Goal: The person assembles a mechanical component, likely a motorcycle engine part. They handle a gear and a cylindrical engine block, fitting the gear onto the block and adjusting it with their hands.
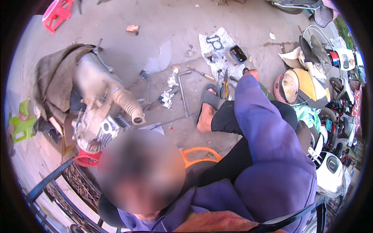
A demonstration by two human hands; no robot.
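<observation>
Neither of your own hands shows in the head view, so you cannot tell whether they are open, closed or holding anything. The only hand in sight belongs to another person sitting close in front of you. Their purple sleeve [264,128] stretches away to the far right, and the person's hand [252,72] only peeks out past the cuff, so its grip is hidden.

Just left of that hand, the yellow-handled pliers [224,88] lie on the concrete floor [163,23], among a few smaller tools that are too small to make out. Next to the pliers is the person's foot in a dark sandal [208,105]. Farther left lies a bent metal wrench [182,93], with crumpled white paper [168,98] beside it.

Beyond the tools, a white sheet [217,58] carries a dark gasket [214,41], and a small dark tray [236,54] sits at its right edge.

The person sits on an orange stool [200,152]. To the left, an engine [97,112] with a ribbed hose [130,105] rests on a red stool [87,158], and a brown cloth [54,77] is draped over its far end. A pink stool [57,13] stands far left, and parked scooters [334,81] crowd the right.
</observation>
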